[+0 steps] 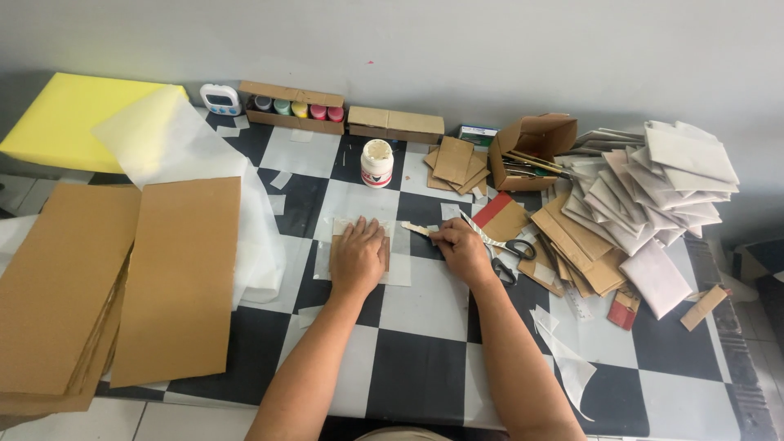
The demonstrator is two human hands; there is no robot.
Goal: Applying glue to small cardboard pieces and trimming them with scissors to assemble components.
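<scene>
Left hand (358, 255) lies flat, fingers spread, pressing a small cardboard piece (384, 251) at desk (425, 376) centre. Right hand (461, 249), at its 3 o'clock, pinches a wooden spatula (415, 229). Advise firm, even pressure; glue jar (376, 162) stands at 12 o'clock.

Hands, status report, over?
Left hand flat on cardboard piece. Right hand holds wooden stick. White glue jar behind, scissors beside.

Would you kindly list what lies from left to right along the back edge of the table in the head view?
Yellow foam block → white digital timer → cardboard box of coloured paint jars → closed flat cardboard box → open cardboard box holding tools → pile of white envelopes.
</scene>
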